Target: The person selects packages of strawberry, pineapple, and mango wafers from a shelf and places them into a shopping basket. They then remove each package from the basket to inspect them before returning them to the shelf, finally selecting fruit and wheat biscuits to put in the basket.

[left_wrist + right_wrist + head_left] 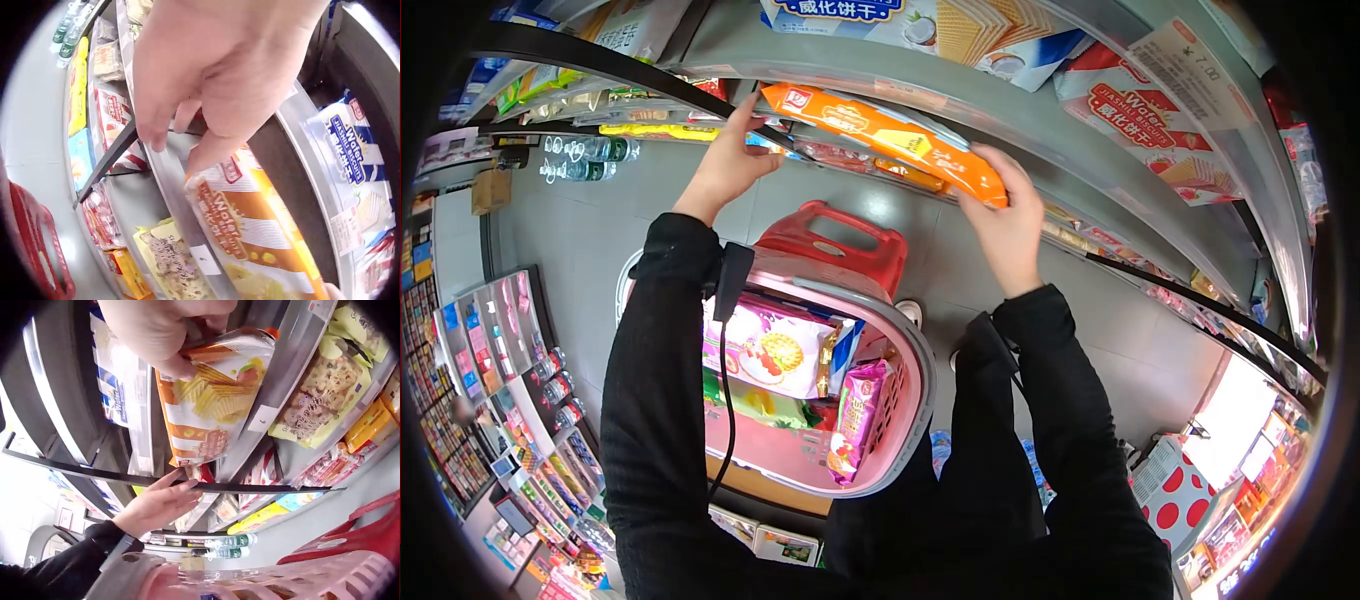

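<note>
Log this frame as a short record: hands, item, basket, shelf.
Right hand: grips one end of the item
Left hand: at the item's other end, fingers not wrapped round it
Item: orange wafer pack, between both hands
Basket: pink basket holding a pink biscuit pack and purple packet, among others
Shelf: red wafer pack, blue-and-white wafer pack

One long orange plastic packet is between the left hand and right hand, beyond the rounded pink plastic basket.
</note>
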